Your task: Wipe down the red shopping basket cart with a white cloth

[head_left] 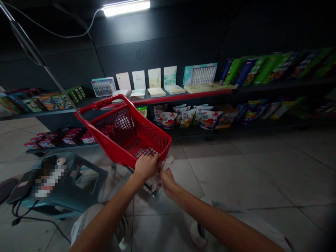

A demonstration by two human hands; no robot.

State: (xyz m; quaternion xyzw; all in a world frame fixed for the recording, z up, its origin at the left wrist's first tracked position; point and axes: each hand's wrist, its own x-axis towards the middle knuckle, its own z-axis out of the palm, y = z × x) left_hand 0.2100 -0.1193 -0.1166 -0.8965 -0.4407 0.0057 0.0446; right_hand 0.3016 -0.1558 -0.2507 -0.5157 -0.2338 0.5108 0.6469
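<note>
A red plastic shopping basket [126,133] on small wheels is tilted up on the tiled floor in front of me. My left hand [146,166] grips its near rim, fingers curled over the edge. My right hand [166,181] is closed on a whitish cloth [168,163] pressed against the basket's lower corner. A long metal handle [31,49] rises from the basket toward the upper left. My knees in light trousers show at the bottom.
A blue plastic stool [78,182] with a phone and cables on it stands at the left. Dark shelves [183,96] along the wall carry notebooks, snack packets and boxed goods. A lamp glows above. Grey floor tiles stretch to the right.
</note>
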